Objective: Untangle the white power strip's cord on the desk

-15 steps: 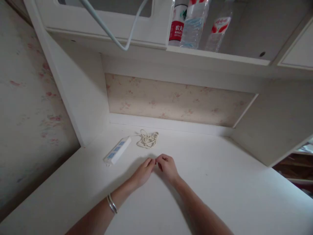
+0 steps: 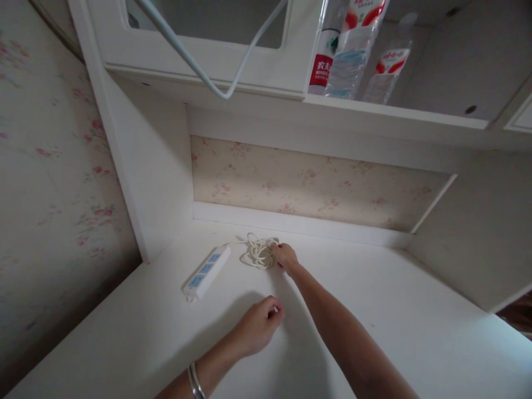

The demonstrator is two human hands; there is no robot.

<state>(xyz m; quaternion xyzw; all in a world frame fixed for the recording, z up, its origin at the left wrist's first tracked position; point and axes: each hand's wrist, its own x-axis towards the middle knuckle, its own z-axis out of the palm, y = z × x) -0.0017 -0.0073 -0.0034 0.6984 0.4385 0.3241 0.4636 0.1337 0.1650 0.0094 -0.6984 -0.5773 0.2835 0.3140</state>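
Note:
A white power strip [image 2: 206, 271] with blue socket panels lies slantwise on the white desk. From its far end runs a white power cord [image 2: 258, 256], bunched in a loose tangle. My right hand [image 2: 285, 257] is at the right edge of this tangle, with its fingers closed on the cord; the fingertips are partly hidden. Nearer to me, my left hand [image 2: 260, 326] hovers low over the desk, its fingers curled and nothing visible in them. Two silver bangles [image 2: 195, 381] circle the left wrist.
Overhead hangs a white cabinet with several plastic bottles [image 2: 353, 50] on its open shelf. A pale looped tube [image 2: 226, 91] dangles in front of the cabinet. White side panels and a flower-papered back wall [image 2: 307, 177] enclose the desk [image 2: 366, 360].
My hands were together in front of the cord and have parted. The right has moved forward to the cord; the left has drawn back towards me. The view has shifted slightly.

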